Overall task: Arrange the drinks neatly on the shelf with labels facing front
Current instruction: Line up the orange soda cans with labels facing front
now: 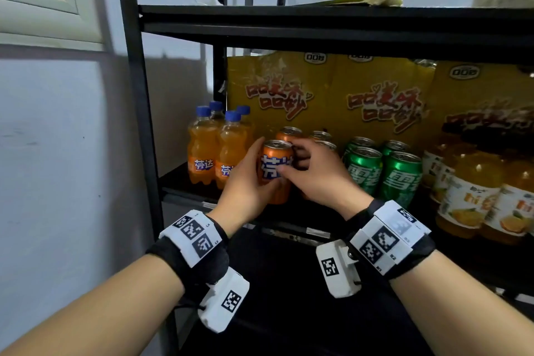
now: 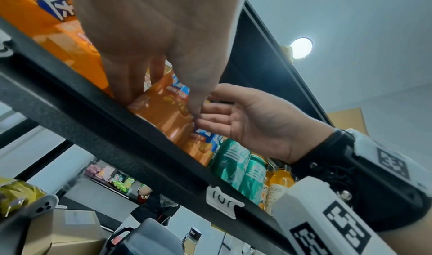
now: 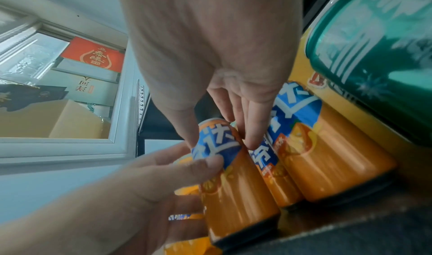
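An orange Fanta can [image 1: 276,179] stands upright at the front of the black shelf [image 1: 185,182], its blue label toward me. My left hand [image 1: 254,170] grips its left side, thumb on the label [image 3: 210,164]. My right hand [image 1: 291,162] pinches it from the right, thumb in front and fingers [image 3: 252,129] tucked between it and the can behind. The same can [image 2: 163,111] shows under my left fingers in the left wrist view. More orange cans [image 1: 289,133] stand behind and to the right [image 3: 327,157].
Orange Fanta bottles [image 1: 202,150] with blue caps stand close on the left. Green Sprite cans [image 1: 400,179] stand to the right, then orange juice bottles [image 1: 468,196]. Yellow snack bags [image 1: 277,89] fill the back. The upper shelf board [image 1: 318,23] hangs low overhead.
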Available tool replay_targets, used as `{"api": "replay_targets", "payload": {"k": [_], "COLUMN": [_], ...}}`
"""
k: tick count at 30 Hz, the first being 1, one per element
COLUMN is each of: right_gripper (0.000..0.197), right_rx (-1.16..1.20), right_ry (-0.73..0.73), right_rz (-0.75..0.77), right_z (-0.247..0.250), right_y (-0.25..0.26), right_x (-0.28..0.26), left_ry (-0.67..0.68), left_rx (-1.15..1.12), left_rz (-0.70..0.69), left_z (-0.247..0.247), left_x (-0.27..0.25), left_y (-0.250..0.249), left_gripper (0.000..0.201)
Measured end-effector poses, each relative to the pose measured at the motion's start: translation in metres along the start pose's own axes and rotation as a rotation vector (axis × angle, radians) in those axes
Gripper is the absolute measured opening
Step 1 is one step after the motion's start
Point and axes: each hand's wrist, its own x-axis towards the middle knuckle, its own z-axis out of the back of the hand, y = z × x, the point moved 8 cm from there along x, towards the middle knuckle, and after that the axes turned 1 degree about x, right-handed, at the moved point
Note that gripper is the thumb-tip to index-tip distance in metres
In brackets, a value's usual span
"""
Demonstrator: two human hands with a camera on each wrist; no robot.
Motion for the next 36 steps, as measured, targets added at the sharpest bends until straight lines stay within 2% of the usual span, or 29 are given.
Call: {"api": "replay_targets", "payload": {"k": [4, 6, 9, 12, 15, 20, 25, 28, 32, 34, 36], "right_gripper": [0.032, 0.026, 0.041, 0.059, 0.067, 0.069, 0.059, 0.066, 0.07, 0.064, 0.06], "right_rx": [-0.03, -0.087, -0.241, -0.383, -0.485, -0.545, -0.478, -0.362, -0.105, 0.015, 0.125], "right_ry": [-0.18, -0.275, -0.3, -0.202, -0.134, -0.094, -0.147, -0.191, -0.242, -0.24, -0.233], "right_rz": [0.039, 0.061, 0.039, -0.011, -0.037, -0.084, -0.068, -0.079, -0.013, 0.012, 0.025], "right_z": [0.03, 0.046, 0.055, 0.047, 0.039, 0.036, 0.044, 0.051, 0.065, 0.07, 0.07], "right_y": [0.004, 0.007, 0.007, 0.005, 0.004, 0.001, 0.007, 0.011, 0.028, 0.032, 0.037], "right_x": [-0.003, -0.004, -0.002, 0.004, 0.01, 0.018, 0.016, 0.011, -0.002, -0.005, -0.008], "left_ry": [0.018, 0.009, -0.004, -0.011, -0.042, -0.122, -0.306, -0.201, 0.052, 0.112, 0.157], "left_rx": [0.024, 0.027, 0.014, 0.018, -0.005, -0.019, -0.114, -0.146, -0.282, -0.371, -0.483], "left_rz": [0.022, 0.038, 0.062, 0.04, 0.003, -0.088, -0.351, -0.371, -0.142, -0.035, 0.041], "left_z": [-0.009, -0.012, -0.017, -0.021, -0.021, -0.013, 0.015, 0.012, -0.005, -0.013, -0.017], "left_x": [0.01, 0.013, 0.017, 0.021, 0.021, 0.011, -0.013, -0.014, -0.011, -0.009, -0.008], "left_y": [0.006, 0.01, 0.016, 0.017, 0.014, -0.002, -0.045, -0.057, -0.049, -0.045, -0.043], "left_gripper": [0.096, 0.1, 0.101, 0.096, 0.098, 0.091, 0.056, 0.051, 0.062, 0.056, 0.041]}}
